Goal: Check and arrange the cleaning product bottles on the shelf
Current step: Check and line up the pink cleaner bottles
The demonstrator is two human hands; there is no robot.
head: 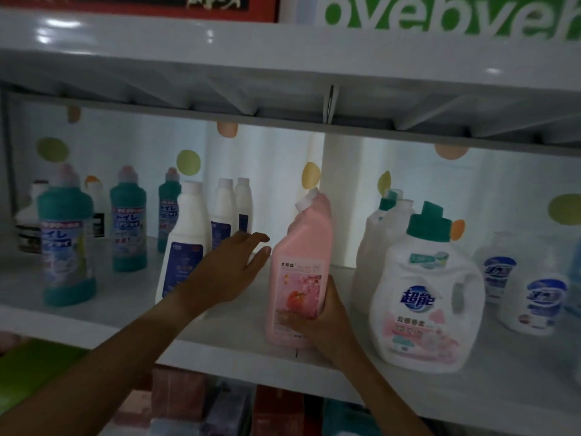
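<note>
A pink bottle with an angled white cap stands on the white shelf near its front edge. My right hand grips its lower right side, fingers curled round the label. My left hand hovers just left of the pink bottle with fingers spread and straight, holding nothing, in front of a tall white bottle with a blue label.
Several teal toilet-cleaner bottles stand at the left, more white bottles behind. A large white detergent jug with a teal cap stands right of the pink bottle, small white bottles further right. The upper shelf hangs low overhead.
</note>
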